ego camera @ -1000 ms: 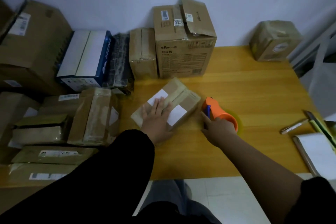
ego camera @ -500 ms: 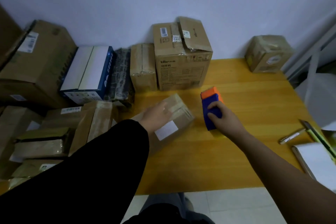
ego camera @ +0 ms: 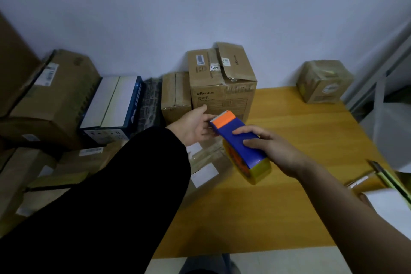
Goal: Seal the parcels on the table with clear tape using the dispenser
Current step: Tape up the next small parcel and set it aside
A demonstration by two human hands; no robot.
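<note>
Right hand (ego camera: 270, 150): fingers (ego camera: 243, 131) curled over the top of the tape dispenser (ego camera: 233, 140), thumb side hidden behind it. Firm grip; the dispenser is held in the air, tilted, above the tabletop (ego camera: 289, 207).

Dispenser: blue body, orange nose with a toothed blade at the far end, away from the right fingers. The yellowish tape roll (ego camera: 259, 170) hangs under the body, just below the right fingers.

Left hand (ego camera: 194, 127): comes out of a black sleeve (ego camera: 111, 196). Thumb raised, palm turned toward the dispenser. Left fingers (ego camera: 205, 134) touch the orange nose from below and beside it. Cannot tell whether they pinch a tape end or merely rest there; no tape strand can be made out in this dim light.

Parcel (ego camera: 206, 162): brown, with white labels, lies flat on the tabletop directly beneath both sets of fingers, not touched by either. Its near-left part is hidden by the sleeve.

Beyond the left fingers: a large printed carton (ego camera: 222, 89) against the wall, with a smaller taped box (ego camera: 175, 95) touching its left side.

Left of the left fingers: a blue and white box (ego camera: 115, 102) and a stack of brown cartons (ego camera: 51, 95).

Far beyond the right fingers: one wrapped box (ego camera: 322, 82) in the corner, well apart.

Right of the right fingers: a pen (ego camera: 358, 181) and a white pad (ego camera: 389, 204) at the tabletop's edge.
</note>
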